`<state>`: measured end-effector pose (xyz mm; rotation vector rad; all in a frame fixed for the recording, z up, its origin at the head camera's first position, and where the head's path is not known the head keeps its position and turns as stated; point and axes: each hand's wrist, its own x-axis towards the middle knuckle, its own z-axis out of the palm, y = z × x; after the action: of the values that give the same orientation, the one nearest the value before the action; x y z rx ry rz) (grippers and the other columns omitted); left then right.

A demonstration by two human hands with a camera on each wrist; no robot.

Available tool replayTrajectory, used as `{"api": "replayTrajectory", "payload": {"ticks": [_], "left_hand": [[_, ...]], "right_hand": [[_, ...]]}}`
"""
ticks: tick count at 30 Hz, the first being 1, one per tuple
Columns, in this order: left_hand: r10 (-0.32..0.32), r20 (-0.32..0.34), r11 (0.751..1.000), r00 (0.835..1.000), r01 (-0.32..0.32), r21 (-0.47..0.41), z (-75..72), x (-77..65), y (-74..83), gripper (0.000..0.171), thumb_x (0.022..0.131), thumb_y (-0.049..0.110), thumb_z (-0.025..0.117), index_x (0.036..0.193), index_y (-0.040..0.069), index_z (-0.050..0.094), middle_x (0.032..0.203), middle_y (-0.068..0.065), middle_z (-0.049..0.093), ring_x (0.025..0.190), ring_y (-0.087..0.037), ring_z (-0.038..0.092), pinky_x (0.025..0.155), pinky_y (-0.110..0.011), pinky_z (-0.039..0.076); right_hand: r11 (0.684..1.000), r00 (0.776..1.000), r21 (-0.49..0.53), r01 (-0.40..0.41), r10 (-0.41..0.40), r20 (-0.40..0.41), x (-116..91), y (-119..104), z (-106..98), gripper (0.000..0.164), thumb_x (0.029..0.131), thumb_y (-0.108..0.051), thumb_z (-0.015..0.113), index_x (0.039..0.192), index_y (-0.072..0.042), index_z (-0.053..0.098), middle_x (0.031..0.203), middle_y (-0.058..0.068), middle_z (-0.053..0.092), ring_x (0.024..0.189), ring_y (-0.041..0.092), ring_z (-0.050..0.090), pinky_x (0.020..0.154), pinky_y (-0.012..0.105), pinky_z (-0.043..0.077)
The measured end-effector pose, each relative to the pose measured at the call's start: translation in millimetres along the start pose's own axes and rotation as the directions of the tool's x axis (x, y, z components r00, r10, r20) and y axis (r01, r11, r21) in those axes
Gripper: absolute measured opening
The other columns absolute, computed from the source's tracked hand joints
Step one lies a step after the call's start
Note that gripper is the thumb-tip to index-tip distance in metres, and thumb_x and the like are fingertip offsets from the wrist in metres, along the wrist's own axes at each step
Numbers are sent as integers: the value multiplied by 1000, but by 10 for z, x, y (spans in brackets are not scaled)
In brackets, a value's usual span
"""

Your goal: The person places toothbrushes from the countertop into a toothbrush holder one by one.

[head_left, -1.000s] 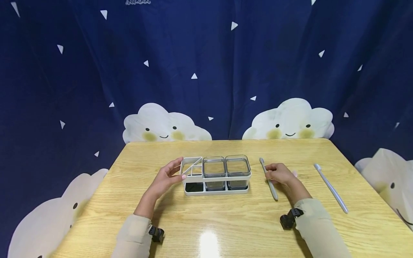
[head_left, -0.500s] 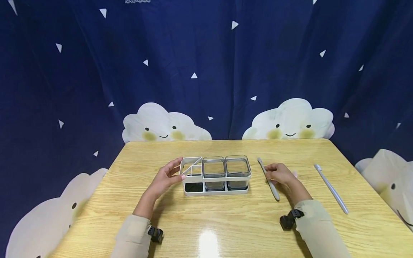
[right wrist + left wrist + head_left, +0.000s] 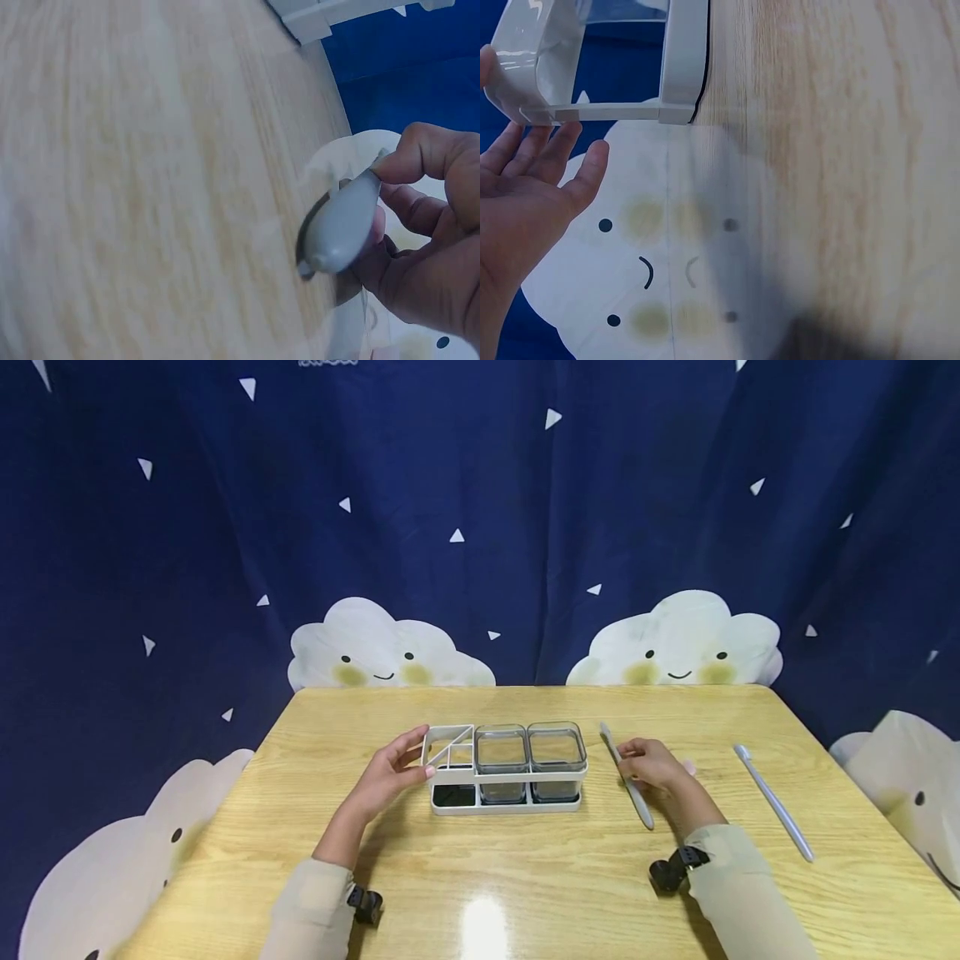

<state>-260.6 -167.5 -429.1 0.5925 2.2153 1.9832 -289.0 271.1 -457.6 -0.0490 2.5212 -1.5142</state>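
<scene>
A white toothbrush holder (image 3: 453,775) with a divided left section stands upright on the table, two clear square cups (image 3: 502,750) in its other slots. My left hand (image 3: 386,781) holds the holder's left end, thumb on the front rim and fingers behind; in the left wrist view the fingertips (image 3: 562,131) touch its rim. To the right of the holder, my right hand (image 3: 651,765) pinches a grey toothbrush (image 3: 637,802) around its middle. The right wrist view shows the toothbrush handle (image 3: 341,229) end-on, close to the tabletop. A blue toothbrush (image 3: 772,797) lies farther right.
The wooden table (image 3: 510,860) has its far edge against a dark blue curtain (image 3: 420,485) printed with clouds and triangles. A bright light reflection shows near the front.
The grey toothbrush has turned slightly in my right hand, its far end shifting left and its near end right. My left hand stays on the holder.
</scene>
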Motion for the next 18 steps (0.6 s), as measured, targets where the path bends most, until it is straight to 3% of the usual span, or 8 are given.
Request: {"api": "replayTrajectory", "payload": {"ticks": [11,18], "left_hand": [[-8,-8,1000,1000,8,-25,7,6,26,68,83,-1,66,142,3,34,141,-20,36,127,-43,33,94,-40,41],[4,-20,1000,1000,-4,-1,14,-6,32,67,83,0,67,142,2,35,142,-18,36,130,-33,32,101,-47,31]], "right_hand": [[977,1000,212,0,4,-17,-81,-41,-33,53,75,7,51,126,13,38,98,22,53,74,23,57,58,32,51],[981,999,193,37,-34,-18,-144,-73,-50,53,78,7,51,129,11,36,88,14,51,67,19,53,54,29,47]]}}
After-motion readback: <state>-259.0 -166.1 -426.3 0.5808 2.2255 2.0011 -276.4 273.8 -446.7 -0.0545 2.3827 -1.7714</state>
